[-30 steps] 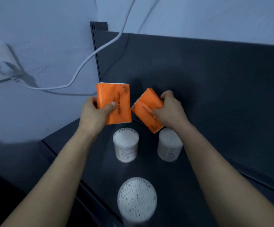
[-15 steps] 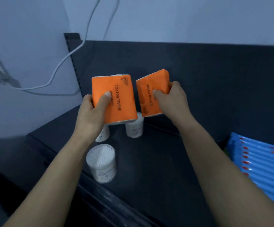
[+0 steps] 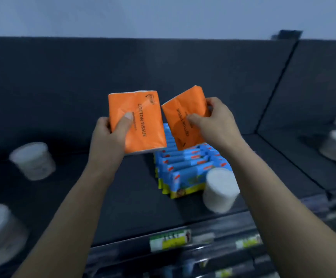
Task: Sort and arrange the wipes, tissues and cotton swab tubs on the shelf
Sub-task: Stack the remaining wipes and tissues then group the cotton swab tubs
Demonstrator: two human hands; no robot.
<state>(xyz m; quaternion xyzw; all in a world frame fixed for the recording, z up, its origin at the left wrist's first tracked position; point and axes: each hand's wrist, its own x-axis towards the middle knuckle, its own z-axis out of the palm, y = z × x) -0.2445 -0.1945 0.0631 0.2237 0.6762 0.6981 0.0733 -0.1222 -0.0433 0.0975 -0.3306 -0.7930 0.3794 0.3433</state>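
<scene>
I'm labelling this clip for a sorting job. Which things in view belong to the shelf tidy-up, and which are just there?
Part of the job:
- orange tissue pack in the left hand
- orange tissue pack in the right hand
- blue wipes packs
- cotton swab tubs

Just there:
- shelf price label
- dark back panel

Head view, down onto shelf point(image 3: 123, 197)
</scene>
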